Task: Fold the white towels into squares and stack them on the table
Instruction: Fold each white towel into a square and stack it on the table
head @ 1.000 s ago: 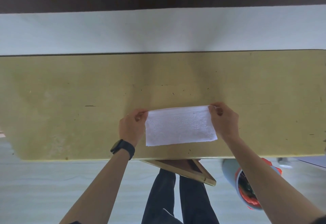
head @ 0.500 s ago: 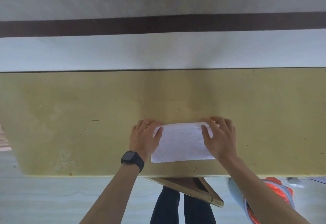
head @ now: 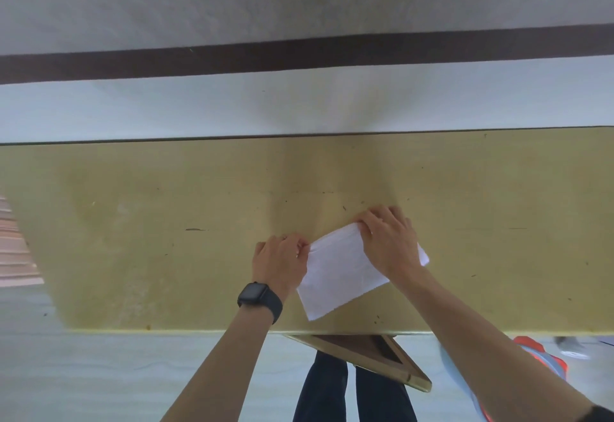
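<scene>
1. Pale wall fills the upper part of the view, crossed by a dark brown horizontal band (head: 299, 56).
2. Below it, a long yellow-olive wooden table (head: 133, 222) runs from side to side. Its top is scuffed with small dark marks, and its near edge faces me.
3. Under the near edge there is pale flooring (head: 99, 381), with my legs in dark trousers (head: 329, 391) at the centre.
4. Both my bare forearms reach up from the bottom of the view onto the table.
5. An angled light wooden frame (head: 368, 355) sticks out beneath the table edge, just above my legs.
6. An orange and pale blue object (head: 545, 360) sits at the lower right, partly hidden behind my right arm. It is too blurred to identify.
7. One white towel (head: 339, 272), folded into a rectangle, lies flat on the table near its front edge, right of centre. It is turned at a slant, with one corner pointing toward me.
8. My right hand (head: 390, 242) lies palm down across the towel's far right part, fingers bent over its far corner. I cannot tell whether they pinch the cloth or only press it.
9. My left hand (head: 279, 262) rests on the table beside the towel, its curled fingers pinching the towel's left corner.
10. A black smartwatch (head: 259, 298) sits on my left wrist.
</scene>
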